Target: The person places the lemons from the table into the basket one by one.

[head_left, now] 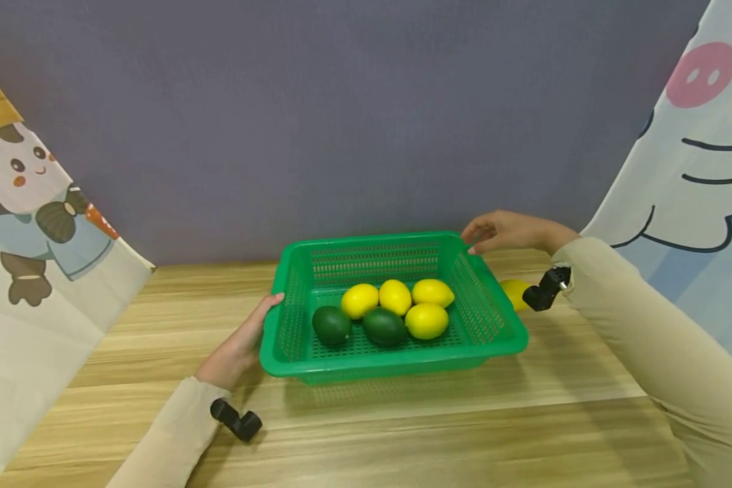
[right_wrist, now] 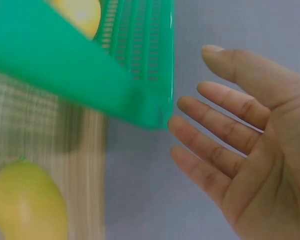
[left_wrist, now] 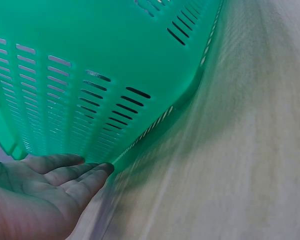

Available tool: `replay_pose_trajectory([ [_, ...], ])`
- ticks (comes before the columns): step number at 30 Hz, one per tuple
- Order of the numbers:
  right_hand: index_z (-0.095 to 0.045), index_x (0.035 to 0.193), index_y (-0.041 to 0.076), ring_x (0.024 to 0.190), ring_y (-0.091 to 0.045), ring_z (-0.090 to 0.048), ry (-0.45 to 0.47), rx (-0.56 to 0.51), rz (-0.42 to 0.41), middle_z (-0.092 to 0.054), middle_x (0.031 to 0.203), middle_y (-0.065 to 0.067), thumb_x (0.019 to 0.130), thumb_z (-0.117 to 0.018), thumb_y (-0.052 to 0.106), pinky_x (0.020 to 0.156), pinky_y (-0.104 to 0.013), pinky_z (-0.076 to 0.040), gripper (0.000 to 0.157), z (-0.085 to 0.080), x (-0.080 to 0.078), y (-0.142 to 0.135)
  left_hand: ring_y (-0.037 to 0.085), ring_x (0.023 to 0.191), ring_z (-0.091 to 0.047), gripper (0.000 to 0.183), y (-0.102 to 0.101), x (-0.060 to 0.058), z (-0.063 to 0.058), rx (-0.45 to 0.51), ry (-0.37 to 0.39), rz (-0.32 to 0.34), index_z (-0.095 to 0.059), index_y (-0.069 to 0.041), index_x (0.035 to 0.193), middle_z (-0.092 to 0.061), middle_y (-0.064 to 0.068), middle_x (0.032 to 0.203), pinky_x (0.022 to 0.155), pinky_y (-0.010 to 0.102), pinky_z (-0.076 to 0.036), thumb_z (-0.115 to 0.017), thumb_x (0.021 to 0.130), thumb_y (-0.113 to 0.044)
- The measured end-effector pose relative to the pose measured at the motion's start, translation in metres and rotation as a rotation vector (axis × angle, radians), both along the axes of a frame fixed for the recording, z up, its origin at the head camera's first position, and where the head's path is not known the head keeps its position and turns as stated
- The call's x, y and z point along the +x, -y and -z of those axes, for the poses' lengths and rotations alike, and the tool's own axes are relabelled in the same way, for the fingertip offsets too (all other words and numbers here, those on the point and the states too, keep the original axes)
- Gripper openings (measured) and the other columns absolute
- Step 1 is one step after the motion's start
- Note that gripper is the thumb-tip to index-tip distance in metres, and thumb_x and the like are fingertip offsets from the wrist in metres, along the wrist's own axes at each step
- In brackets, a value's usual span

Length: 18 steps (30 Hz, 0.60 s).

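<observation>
A green plastic basket with slotted walls stands on the wooden table. In it lie several yellow lemons and two dark green avocados. My left hand holds the basket's left side, its thumb over the rim. In the left wrist view, that hand's fingers extend along the outer slotted wall. At the far right corner is my right hand, fingers spread and loosely bent. The right wrist view shows its fingertips close to the corner; whether they touch it I cannot tell.
Outside the basket, on its right, a yellow fruit lies on the table, partly hidden by the right wrist camera. A grey-purple backdrop rises behind. Cartoon-printed cloths hang at both sides.
</observation>
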State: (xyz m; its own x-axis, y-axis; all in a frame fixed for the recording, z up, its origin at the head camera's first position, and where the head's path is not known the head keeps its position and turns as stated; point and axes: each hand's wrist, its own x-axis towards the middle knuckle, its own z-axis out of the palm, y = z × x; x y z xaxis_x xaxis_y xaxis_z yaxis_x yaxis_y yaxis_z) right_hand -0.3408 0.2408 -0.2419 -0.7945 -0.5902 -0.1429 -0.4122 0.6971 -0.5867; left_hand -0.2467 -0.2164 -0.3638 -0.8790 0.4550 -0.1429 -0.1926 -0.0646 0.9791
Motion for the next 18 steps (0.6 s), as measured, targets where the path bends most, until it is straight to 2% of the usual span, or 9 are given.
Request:
replay_pose_trajectory([
  [15,-0.054,0.123,-0.003,0.116,-0.038,-0.051,0.015,-0.02,0.057,-0.056,0.124,-0.021,0.093,-0.059,0.018,0.097,-0.057,-0.039,0.037,0.029,-0.001,-0.033,0.011,0.087,-0.063,0.061,0.001,-0.001,0.001,-0.006,0.003,0.006,-0.03,0.0,0.127,-0.061,-0.001,0.098,0.08,0.028,-0.052,-0.026,0.096,-0.052],
  [18,-0.054,0.124,-0.001,0.116,-0.039,-0.05,0.013,-0.013,0.075,-0.055,0.125,-0.021,0.093,-0.059,0.024,0.096,-0.058,-0.039,0.04,0.035,0.0,-0.037,0.011,0.087,-0.063,0.059,0.001,-0.001,0.002,-0.004,-0.001,0.007,-0.031,-0.001,0.126,-0.062,-0.001,0.097,0.079,0.028,-0.052,-0.027,0.096,-0.052],
])
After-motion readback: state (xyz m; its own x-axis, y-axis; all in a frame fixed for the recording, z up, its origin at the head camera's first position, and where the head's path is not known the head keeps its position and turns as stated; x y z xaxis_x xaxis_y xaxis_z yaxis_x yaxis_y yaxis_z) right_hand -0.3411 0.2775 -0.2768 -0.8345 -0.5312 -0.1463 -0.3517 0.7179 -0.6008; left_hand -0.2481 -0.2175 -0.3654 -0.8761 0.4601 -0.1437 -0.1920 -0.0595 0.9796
